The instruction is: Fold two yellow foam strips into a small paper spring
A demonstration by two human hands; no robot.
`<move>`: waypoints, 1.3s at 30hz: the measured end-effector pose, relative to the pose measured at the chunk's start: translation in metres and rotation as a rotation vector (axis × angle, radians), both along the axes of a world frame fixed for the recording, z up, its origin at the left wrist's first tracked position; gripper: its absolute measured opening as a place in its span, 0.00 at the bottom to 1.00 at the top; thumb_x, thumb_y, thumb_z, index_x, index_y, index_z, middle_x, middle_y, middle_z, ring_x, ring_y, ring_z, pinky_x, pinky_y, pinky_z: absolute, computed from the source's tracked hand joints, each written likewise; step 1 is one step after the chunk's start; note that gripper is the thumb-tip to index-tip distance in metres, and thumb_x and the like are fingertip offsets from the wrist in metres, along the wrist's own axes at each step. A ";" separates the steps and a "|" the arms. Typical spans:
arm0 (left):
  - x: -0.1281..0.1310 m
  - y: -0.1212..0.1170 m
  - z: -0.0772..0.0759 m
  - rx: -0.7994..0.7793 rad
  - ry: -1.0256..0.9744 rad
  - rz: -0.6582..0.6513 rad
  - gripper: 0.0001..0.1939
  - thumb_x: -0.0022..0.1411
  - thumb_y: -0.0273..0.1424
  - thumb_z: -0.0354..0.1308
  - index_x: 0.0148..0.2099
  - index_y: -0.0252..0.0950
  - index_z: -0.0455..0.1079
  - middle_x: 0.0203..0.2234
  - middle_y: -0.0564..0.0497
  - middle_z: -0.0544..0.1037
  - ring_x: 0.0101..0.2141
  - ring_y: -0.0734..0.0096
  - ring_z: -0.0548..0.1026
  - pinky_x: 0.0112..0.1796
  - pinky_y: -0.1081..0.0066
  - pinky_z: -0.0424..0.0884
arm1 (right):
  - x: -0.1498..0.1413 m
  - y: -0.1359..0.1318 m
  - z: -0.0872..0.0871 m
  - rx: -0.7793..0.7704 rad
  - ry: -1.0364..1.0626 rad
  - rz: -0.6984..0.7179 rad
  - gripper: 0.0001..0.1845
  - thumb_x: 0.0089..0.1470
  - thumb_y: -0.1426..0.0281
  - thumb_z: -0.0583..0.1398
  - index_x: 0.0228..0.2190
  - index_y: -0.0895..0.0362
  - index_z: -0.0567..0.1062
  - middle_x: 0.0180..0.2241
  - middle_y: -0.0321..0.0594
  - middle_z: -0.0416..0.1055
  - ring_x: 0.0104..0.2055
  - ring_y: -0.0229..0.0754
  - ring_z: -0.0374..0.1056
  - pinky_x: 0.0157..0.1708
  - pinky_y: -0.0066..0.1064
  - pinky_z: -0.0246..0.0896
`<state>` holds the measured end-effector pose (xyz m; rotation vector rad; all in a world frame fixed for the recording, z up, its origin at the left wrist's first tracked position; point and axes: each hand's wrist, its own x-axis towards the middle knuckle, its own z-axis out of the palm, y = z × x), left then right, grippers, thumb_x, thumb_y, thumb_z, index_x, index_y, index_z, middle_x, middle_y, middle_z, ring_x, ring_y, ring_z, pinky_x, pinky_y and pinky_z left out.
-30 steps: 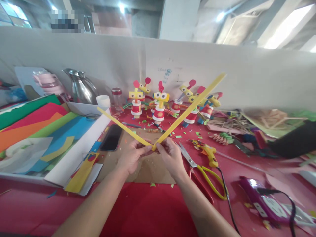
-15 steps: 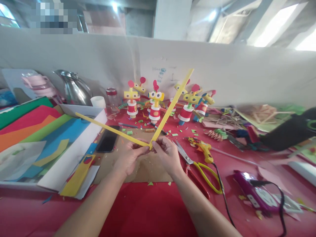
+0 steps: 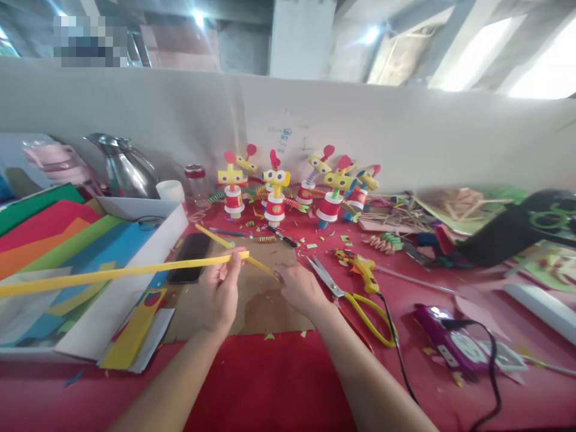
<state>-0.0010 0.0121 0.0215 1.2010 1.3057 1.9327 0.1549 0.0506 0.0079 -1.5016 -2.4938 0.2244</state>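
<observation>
Two yellow paper strips (image 3: 135, 271) cross at my left hand (image 3: 221, 294), whose thumb and fingers pinch them where they meet. One strip stretches far to the left over the box; the other runs slantwise behind the hand. My right hand (image 3: 302, 289) has its fingers closed on the lower right end of the slanting strip (image 3: 261, 266). Both hands are above a brown board (image 3: 265, 306) on the red table. Scissors with yellow handles (image 3: 335, 290) lie just right of my right hand.
Several paper-cup figures (image 3: 275, 201) stand at the back. On the left are a box (image 3: 121, 276) of coloured paper and a phone (image 3: 191, 258). To the right lie a yellow glue gun (image 3: 368, 276), its black cord, a purple device (image 3: 454, 342) and a black object (image 3: 490, 237).
The strips were in a V with both hands at the join. Now one has swung down to the left, and my right hand has moved right to the other's end.
</observation>
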 end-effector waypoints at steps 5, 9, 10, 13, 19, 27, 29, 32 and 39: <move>0.004 0.006 -0.014 -0.185 0.053 -0.064 0.14 0.53 0.39 0.61 0.39 0.38 0.78 0.33 0.49 0.79 0.32 0.69 0.73 0.33 0.71 0.68 | 0.004 0.000 0.010 0.189 0.060 -0.152 0.13 0.56 0.70 0.56 0.43 0.55 0.72 0.44 0.46 0.69 0.48 0.49 0.62 0.45 0.36 0.56; 0.004 0.014 -0.020 -0.288 -0.050 -0.116 0.16 0.49 0.37 0.64 0.41 0.36 0.77 0.24 0.52 0.77 0.27 0.73 0.72 0.32 0.73 0.68 | 0.046 0.007 0.024 0.137 0.069 -0.287 0.16 0.59 0.63 0.52 0.47 0.55 0.70 0.43 0.47 0.70 0.46 0.48 0.65 0.44 0.36 0.58; 0.004 0.015 -0.021 -0.306 -0.078 -0.149 0.16 0.49 0.36 0.65 0.40 0.35 0.77 0.25 0.51 0.78 0.27 0.73 0.73 0.33 0.73 0.69 | 0.062 0.009 0.025 0.096 0.034 -0.388 0.16 0.59 0.63 0.50 0.44 0.58 0.71 0.42 0.49 0.70 0.46 0.48 0.66 0.44 0.36 0.58; 0.006 0.014 -0.018 -0.352 -0.196 -0.258 0.14 0.47 0.35 0.65 0.36 0.32 0.76 0.26 0.49 0.79 0.28 0.73 0.75 0.36 0.71 0.71 | 0.114 0.017 0.019 -0.017 -0.114 -0.752 0.25 0.54 0.58 0.55 0.45 0.66 0.68 0.45 0.60 0.68 0.48 0.58 0.66 0.44 0.42 0.59; 0.004 0.011 -0.008 -0.371 -0.331 -0.348 0.09 0.47 0.29 0.64 0.33 0.31 0.74 0.23 0.51 0.78 0.24 0.75 0.75 0.32 0.73 0.73 | 0.165 0.032 -0.004 -0.202 0.051 -0.882 0.26 0.41 0.65 0.65 0.41 0.63 0.69 0.33 0.50 0.73 0.38 0.51 0.70 0.32 0.33 0.61; -0.004 -0.013 -0.015 -0.530 -0.332 -0.456 0.07 0.49 0.26 0.62 0.33 0.32 0.69 0.25 0.49 0.79 0.28 0.74 0.77 0.34 0.74 0.73 | 0.153 0.020 0.012 -0.191 0.723 -0.812 0.07 0.41 0.75 0.59 0.28 0.57 0.67 0.18 0.28 0.59 0.19 0.31 0.56 0.19 0.24 0.51; -0.006 -0.018 -0.022 -0.567 -0.340 -0.433 0.05 0.50 0.26 0.61 0.32 0.32 0.69 0.23 0.49 0.78 0.27 0.74 0.76 0.33 0.74 0.72 | 0.135 0.003 0.023 -0.090 0.954 -0.661 0.15 0.38 0.75 0.61 0.32 0.56 0.66 0.23 0.28 0.62 0.22 0.32 0.59 0.21 0.24 0.55; -0.009 -0.020 -0.028 -0.631 -0.223 -0.425 0.07 0.50 0.29 0.61 0.34 0.32 0.70 0.20 0.50 0.77 0.24 0.76 0.75 0.30 0.77 0.70 | 0.104 -0.029 0.038 -0.191 1.138 -0.415 0.20 0.39 0.68 0.65 0.36 0.55 0.65 0.27 0.31 0.66 0.25 0.33 0.63 0.24 0.26 0.59; -0.008 -0.018 -0.038 -0.621 0.076 -0.465 0.09 0.46 0.30 0.63 0.32 0.34 0.71 0.22 0.51 0.77 0.25 0.71 0.75 0.25 0.76 0.65 | 0.063 -0.082 0.026 -0.404 0.922 -0.181 0.12 0.53 0.64 0.58 0.37 0.56 0.63 0.23 0.31 0.66 0.22 0.34 0.63 0.23 0.26 0.57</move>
